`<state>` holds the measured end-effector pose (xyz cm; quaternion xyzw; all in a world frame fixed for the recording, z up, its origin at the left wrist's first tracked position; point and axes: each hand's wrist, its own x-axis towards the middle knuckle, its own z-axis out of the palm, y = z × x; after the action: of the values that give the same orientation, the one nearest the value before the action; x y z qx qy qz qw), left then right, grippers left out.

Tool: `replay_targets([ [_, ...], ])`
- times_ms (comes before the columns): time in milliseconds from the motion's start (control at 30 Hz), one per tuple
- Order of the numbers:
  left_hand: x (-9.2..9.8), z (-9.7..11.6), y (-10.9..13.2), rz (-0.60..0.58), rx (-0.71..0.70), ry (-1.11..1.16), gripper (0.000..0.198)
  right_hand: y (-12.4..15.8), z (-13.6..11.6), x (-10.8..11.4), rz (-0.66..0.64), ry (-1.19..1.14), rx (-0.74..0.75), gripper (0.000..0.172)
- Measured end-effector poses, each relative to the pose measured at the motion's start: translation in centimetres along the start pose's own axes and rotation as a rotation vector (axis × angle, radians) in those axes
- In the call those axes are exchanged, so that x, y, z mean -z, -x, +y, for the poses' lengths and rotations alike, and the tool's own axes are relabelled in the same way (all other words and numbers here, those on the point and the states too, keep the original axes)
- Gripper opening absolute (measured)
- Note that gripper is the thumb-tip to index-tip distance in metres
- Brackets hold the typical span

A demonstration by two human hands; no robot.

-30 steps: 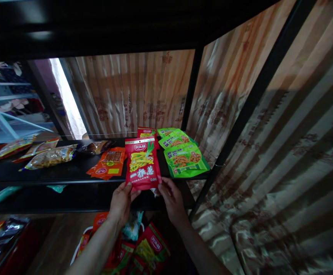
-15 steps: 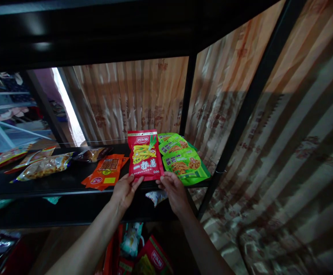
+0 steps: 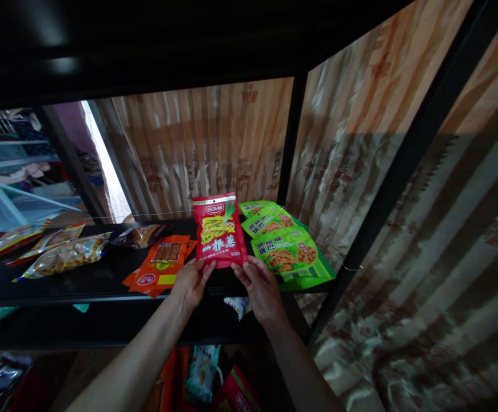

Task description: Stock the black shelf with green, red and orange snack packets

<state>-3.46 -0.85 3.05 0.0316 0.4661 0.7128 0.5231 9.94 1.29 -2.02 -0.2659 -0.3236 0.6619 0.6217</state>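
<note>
A red snack packet with yellow sticks printed on it lies on the black shelf, between orange packets and green ones. My left hand pinches its lower left corner. My right hand pinches its lower right corner. Both thumbs lie on the packet's bottom edge. A stack of green packets sits directly to its right, and the orange packets lie to its left.
Further left on the shelf lie clear bags of yellow snacks and a dark packet. A black upright post stands at the right. A patterned curtain hangs behind. More red packets lie below, near the floor.
Both hands carried the red packet up and forward from the shelf's front edge onto the shelf, over another red packet lying there. It now rests flatter between the orange and green stacks.
</note>
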Motion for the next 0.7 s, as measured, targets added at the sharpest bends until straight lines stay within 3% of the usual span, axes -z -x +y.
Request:
replay_targets([
  [267,0.3,0.6,-0.4,0.022,0.01,-0.015,0.022,-0.9,-0.2,0.1,0.019,-0.007,-0.109,0.039],
  [700,-0.7,1.2,-1.9,-0.01,-0.027,-0.059,0.022,-0.7,0.2,-0.7,-0.067,-0.169,-0.052,0.039],
])
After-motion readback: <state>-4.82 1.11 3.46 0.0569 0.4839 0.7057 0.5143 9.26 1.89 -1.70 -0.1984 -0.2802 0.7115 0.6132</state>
